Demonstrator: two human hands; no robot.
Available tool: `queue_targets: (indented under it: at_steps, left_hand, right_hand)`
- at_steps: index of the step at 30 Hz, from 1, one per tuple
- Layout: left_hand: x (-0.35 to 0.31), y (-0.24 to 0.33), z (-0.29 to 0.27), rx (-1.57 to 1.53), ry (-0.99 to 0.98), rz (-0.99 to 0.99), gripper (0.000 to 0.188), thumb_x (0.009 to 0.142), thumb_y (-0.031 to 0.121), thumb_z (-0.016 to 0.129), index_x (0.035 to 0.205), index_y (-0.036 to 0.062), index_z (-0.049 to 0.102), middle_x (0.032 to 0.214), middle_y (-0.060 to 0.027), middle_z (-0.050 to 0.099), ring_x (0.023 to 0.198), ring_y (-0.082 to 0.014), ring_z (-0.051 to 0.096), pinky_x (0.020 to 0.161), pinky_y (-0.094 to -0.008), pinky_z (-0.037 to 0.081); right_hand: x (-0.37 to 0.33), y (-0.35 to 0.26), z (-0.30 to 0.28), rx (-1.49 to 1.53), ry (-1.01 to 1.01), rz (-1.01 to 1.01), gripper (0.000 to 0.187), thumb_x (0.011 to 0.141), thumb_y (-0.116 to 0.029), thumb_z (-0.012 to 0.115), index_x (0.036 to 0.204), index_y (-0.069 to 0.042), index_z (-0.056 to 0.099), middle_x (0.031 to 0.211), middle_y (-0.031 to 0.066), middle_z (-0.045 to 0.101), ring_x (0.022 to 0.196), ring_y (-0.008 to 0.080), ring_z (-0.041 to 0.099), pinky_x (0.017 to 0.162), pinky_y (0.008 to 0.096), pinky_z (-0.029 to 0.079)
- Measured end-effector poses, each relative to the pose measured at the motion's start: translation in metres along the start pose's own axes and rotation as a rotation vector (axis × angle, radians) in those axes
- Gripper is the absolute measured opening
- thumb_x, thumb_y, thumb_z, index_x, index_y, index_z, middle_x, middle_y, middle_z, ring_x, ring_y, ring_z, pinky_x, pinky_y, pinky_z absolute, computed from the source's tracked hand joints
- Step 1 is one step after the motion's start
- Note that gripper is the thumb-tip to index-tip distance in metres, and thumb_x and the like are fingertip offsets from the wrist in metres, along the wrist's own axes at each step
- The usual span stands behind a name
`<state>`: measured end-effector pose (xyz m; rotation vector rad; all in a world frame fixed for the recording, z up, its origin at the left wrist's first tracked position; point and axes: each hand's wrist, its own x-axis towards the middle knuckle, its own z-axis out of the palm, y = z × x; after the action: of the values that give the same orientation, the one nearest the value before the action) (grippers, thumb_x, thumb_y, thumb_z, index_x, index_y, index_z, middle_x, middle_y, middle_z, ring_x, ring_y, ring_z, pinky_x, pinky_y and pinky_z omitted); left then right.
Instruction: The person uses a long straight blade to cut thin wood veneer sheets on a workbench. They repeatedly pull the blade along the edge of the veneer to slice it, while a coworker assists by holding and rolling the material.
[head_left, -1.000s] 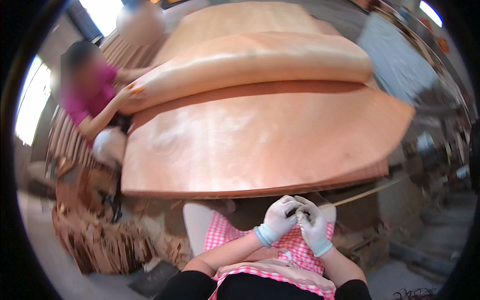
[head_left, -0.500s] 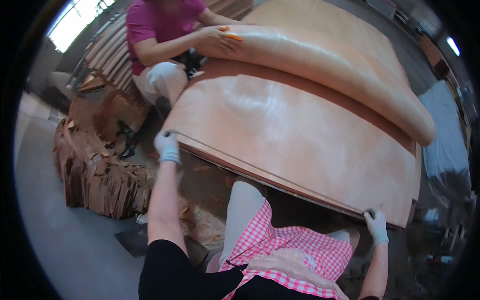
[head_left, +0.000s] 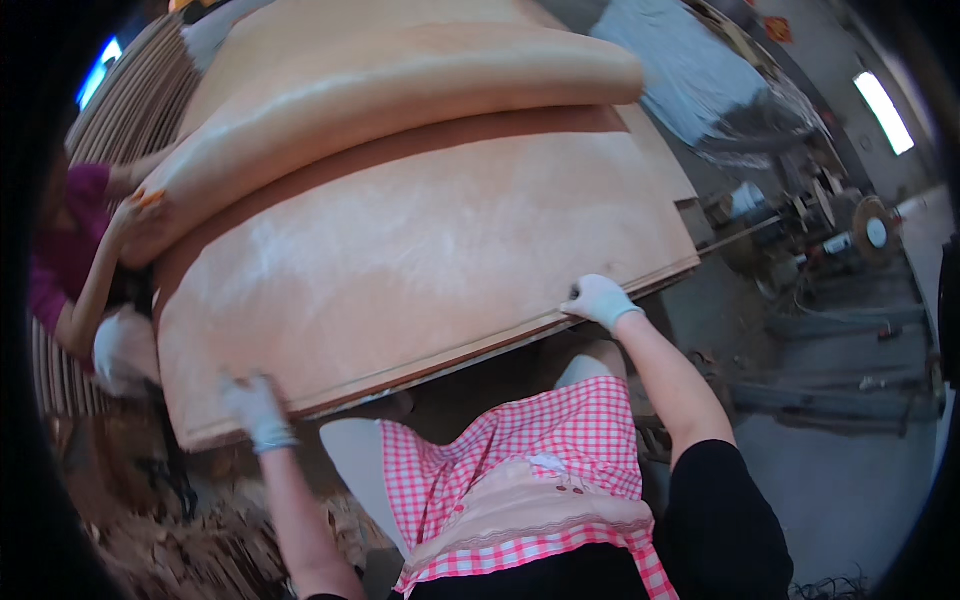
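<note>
A broad stack of thin, light-brown wood veneer sheets (head_left: pixel 430 240) lies in front of me. My right hand (head_left: pixel 600 302), in a white glove, pinches the near edge of the top sheet right of centre. Toward the near left corner, my gloved left hand (head_left: pixel 255 408) rests over the edge, its fingers stretched out on the surface and a little smeared by motion. Farther back, a large rolled-over veneer sheet (head_left: pixel 400 95) lies across the stack. A co-worker's hand (head_left: pixel 140 215) with orange on the fingers touches the roll's left end.
The co-worker in a purple top (head_left: pixel 75 250) crouches at the left, beside a row of stacked slats (head_left: pixel 120 95). Torn veneer scraps (head_left: pixel 200 545) lie at lower left. Plastic sheeting (head_left: pixel 685 75) covers something at far right, near machinery with a round wheel (head_left: pixel 875 232).
My view has swung rightward. My left hand has let go of the sheet's left corner and shifted inward onto the surface. The right hand still grips the near edge, farther from its right corner.
</note>
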<state>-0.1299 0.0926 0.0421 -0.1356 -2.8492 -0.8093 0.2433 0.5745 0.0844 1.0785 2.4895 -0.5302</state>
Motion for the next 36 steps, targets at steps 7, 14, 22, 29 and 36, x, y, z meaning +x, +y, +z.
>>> queue_targets:
  at_steps: [7,14,22,29,36]
  left_hand:
    - [-0.209,0.279,0.108,-0.055,-0.456,0.730,0.101,0.083,0.044,0.073,0.157,-0.0059,0.024,0.160,-0.0304,0.028,0.152,-0.0423,0.022,0.126,-0.0518,0.014]
    - [-0.211,0.285,0.120,0.079,-0.588,0.681,0.109,0.080,0.046,0.078,0.158,-0.0042,0.022,0.163,-0.0289,0.025,0.153,-0.0417,0.020,0.126,-0.0506,0.012]
    - [-0.212,0.284,0.114,0.120,-0.605,0.678,0.109,0.079,0.045,0.079,0.159,-0.0030,0.023,0.164,-0.0283,0.022,0.154,-0.0411,0.017,0.126,-0.0503,0.011]
    - [-0.219,0.295,0.120,0.084,-0.603,0.710,0.106,0.078,0.045,0.079,0.158,-0.0023,0.026,0.163,-0.0284,0.025,0.153,-0.0427,0.020,0.125,-0.0511,0.013]
    - [-0.237,0.279,0.089,-0.346,-0.465,0.724,0.033,0.081,0.025,0.079,0.105,0.0062,0.068,0.102,-0.0144,0.068,0.097,-0.0371,0.064,0.087,-0.0489,0.050]
  right_hand:
    - [-0.001,0.001,0.008,0.054,0.029,-0.023,0.046,0.082,-0.046,0.070,0.099,-0.003,0.075,0.104,0.0233,0.072,0.100,0.0388,0.069,0.090,0.0481,0.054]
    - [-0.016,0.113,-0.031,0.187,0.158,-0.054,0.031,0.090,-0.033,0.065,0.104,-0.007,0.075,0.108,0.0208,0.072,0.104,0.0377,0.069,0.092,0.0470,0.054]
    - [0.005,0.320,-0.071,0.064,0.301,0.315,0.023,0.093,-0.026,0.064,0.107,-0.010,0.074,0.109,0.0185,0.073,0.105,0.0366,0.068,0.090,0.0471,0.054]
    - [0.002,0.363,-0.015,0.560,0.834,0.726,0.034,0.091,-0.031,0.066,0.107,-0.001,0.071,0.109,0.0221,0.072,0.105,0.0384,0.068,0.090,0.0437,0.053]
    - [-0.061,0.121,0.022,0.878,0.726,-0.061,0.024,0.096,-0.017,0.066,0.103,0.006,0.065,0.095,0.0206,0.069,0.088,0.0297,0.065,0.082,0.0408,0.051]
